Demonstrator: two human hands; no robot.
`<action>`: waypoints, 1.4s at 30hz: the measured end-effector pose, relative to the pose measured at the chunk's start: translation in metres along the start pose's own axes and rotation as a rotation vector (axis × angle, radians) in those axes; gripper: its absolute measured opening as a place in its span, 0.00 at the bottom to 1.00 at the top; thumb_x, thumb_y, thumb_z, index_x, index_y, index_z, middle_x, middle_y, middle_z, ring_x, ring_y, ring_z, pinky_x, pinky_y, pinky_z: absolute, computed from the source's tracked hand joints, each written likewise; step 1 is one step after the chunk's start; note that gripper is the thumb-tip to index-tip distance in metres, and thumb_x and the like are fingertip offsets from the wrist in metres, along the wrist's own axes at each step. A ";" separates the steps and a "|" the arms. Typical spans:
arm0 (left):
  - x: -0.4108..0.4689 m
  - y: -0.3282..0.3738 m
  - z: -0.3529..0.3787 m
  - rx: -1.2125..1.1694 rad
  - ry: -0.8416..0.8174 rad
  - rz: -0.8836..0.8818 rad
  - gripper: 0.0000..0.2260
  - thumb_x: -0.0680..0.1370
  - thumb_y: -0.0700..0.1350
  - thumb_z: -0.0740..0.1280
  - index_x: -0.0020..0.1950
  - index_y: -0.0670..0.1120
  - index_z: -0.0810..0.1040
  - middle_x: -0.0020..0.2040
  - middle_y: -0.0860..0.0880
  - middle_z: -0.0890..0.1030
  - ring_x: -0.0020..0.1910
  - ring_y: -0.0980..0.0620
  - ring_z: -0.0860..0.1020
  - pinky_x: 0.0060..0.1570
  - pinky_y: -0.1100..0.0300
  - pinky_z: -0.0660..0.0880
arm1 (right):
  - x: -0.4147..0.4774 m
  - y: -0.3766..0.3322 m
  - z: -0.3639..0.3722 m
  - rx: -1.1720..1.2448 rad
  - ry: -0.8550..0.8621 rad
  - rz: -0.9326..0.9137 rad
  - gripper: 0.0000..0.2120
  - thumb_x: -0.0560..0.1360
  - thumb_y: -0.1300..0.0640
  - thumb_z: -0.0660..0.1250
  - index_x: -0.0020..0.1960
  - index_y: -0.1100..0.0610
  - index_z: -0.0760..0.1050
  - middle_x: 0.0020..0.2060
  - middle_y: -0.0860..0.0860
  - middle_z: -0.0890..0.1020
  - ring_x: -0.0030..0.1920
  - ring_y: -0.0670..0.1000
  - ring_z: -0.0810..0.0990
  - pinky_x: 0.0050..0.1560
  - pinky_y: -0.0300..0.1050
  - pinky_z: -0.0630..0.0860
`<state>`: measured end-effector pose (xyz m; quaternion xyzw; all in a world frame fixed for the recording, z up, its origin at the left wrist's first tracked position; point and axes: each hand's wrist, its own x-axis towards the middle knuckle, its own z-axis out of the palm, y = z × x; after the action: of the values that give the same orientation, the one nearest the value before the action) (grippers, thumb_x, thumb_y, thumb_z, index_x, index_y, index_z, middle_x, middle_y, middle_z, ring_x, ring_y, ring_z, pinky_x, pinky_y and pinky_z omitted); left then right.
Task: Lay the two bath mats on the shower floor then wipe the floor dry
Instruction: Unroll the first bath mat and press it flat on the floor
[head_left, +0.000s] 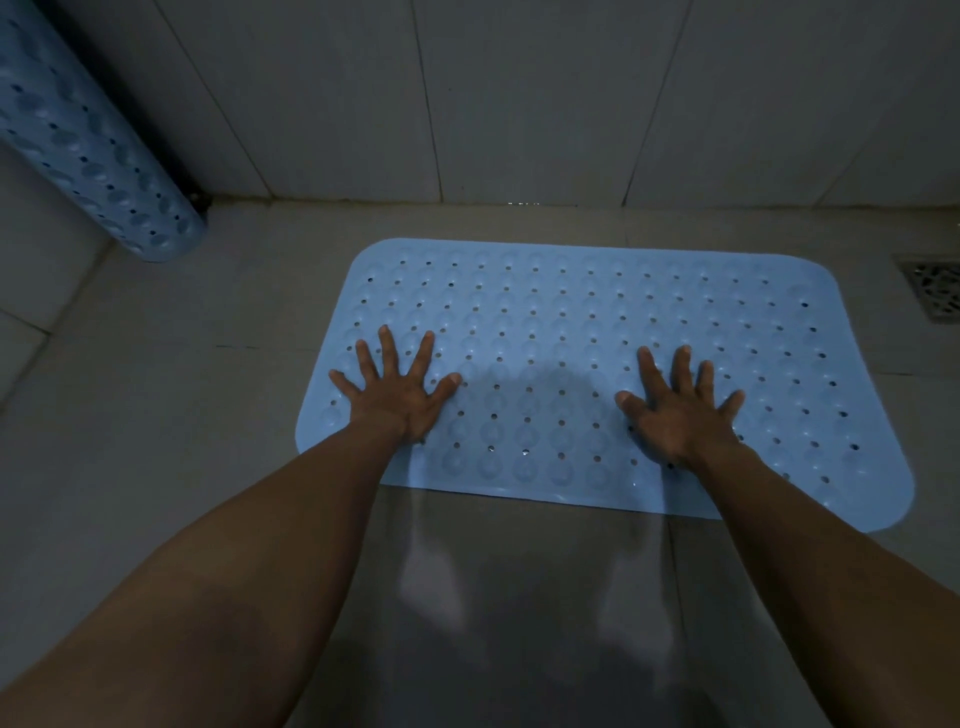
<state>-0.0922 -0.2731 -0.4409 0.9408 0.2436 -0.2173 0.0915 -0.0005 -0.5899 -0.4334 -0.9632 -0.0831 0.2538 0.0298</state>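
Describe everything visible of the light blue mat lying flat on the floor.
The light blue rectangular rubbery bath mat has rounded corners, rows of small holes and raised bumps. It lies flat on the grey tiled floor, near the wall, a metal drain off its right end. The left hand and right hand press it with spread fingers.

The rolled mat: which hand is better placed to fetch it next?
Left. The rolled mat stands at the far left, on the side of the left hand. The right hand presses the flat mat farther away, so it would probably have to cross over.
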 end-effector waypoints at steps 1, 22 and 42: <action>-0.001 0.000 -0.001 -0.003 -0.005 0.000 0.35 0.74 0.75 0.40 0.76 0.65 0.31 0.77 0.47 0.26 0.77 0.38 0.30 0.70 0.27 0.36 | 0.000 0.000 -0.001 0.001 -0.007 -0.003 0.34 0.79 0.31 0.43 0.77 0.40 0.31 0.77 0.52 0.29 0.77 0.60 0.32 0.72 0.69 0.34; 0.001 -0.019 -0.001 -0.010 -0.022 -0.017 0.37 0.72 0.76 0.38 0.76 0.64 0.29 0.77 0.48 0.26 0.77 0.35 0.32 0.70 0.28 0.36 | 0.005 -0.010 0.000 0.032 0.019 -0.036 0.42 0.77 0.29 0.47 0.79 0.50 0.30 0.78 0.52 0.32 0.78 0.57 0.33 0.74 0.68 0.36; -0.005 -0.024 -0.002 -0.010 -0.027 -0.006 0.37 0.73 0.76 0.40 0.76 0.64 0.30 0.77 0.48 0.26 0.77 0.35 0.32 0.71 0.28 0.36 | -0.004 -0.012 0.006 0.029 0.028 -0.030 0.43 0.76 0.27 0.47 0.79 0.48 0.31 0.78 0.51 0.32 0.79 0.56 0.35 0.74 0.69 0.38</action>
<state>-0.1070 -0.2543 -0.4385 0.9366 0.2463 -0.2288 0.0990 -0.0086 -0.5788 -0.4357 -0.9648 -0.0932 0.2409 0.0488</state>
